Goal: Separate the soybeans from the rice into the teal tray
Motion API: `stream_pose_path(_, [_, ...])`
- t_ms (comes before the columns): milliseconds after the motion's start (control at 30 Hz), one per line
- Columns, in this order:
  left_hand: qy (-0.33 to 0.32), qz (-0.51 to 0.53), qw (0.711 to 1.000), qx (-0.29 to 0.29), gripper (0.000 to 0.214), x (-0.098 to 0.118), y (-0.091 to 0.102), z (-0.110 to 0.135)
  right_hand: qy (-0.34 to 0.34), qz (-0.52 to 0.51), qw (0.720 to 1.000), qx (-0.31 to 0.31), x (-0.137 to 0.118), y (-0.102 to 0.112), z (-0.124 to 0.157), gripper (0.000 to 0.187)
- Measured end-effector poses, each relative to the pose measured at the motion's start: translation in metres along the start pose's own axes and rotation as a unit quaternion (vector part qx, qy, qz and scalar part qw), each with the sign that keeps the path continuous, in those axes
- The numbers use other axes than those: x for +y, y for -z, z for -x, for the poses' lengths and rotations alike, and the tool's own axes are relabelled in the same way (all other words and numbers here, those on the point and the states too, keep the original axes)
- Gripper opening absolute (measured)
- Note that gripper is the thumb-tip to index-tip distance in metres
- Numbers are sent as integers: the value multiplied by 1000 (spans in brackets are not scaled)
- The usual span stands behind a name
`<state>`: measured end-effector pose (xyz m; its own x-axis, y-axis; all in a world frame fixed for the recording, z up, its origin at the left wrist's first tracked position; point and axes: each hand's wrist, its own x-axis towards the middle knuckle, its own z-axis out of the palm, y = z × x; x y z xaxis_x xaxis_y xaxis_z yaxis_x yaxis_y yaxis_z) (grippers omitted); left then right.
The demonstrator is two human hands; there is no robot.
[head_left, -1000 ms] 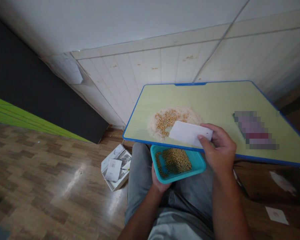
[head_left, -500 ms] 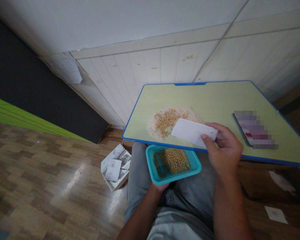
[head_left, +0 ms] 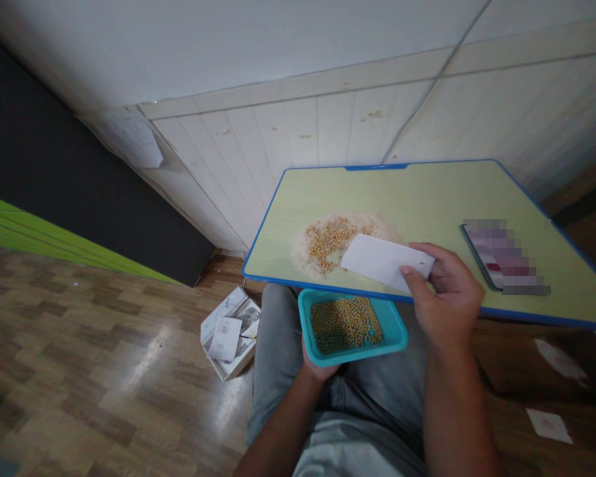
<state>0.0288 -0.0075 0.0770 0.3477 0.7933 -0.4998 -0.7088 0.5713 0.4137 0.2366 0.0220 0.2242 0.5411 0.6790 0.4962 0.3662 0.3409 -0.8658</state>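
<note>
My right hand (head_left: 447, 291) pinches a white card (head_left: 380, 260) between thumb and fingers, its far end at the edge of a pile on the table. In that pile, yellow soybeans (head_left: 328, 240) lie amid pale grains like rice (head_left: 302, 255). Below the table's front edge, my left hand (head_left: 318, 368) grips a turquoise plastic basket (head_left: 395, 338) from its near left side; most of its fingers are hidden underneath. More soybeans (head_left: 345, 321) cover the basket's bottom, which sits over my lap.
The pale green table (head_left: 437, 192) has a raised blue rim. A phone (head_left: 496, 258) with a blurred screen lies at its right. On the wooden floor, an open white box (head_left: 228, 334) holds papers and small items. A dark panel (head_left: 79, 152) stands at the left.
The basket has shifted slightly right and tilted differently, and the beans in it have spread toward its left side. My right hand and the card are almost still.
</note>
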Motion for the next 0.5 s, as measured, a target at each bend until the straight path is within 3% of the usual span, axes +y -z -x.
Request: stream_pose_path(500, [21,1,999,-44,45,11,-24,17,-7,22,1000,-2,-4,1,-2,30])
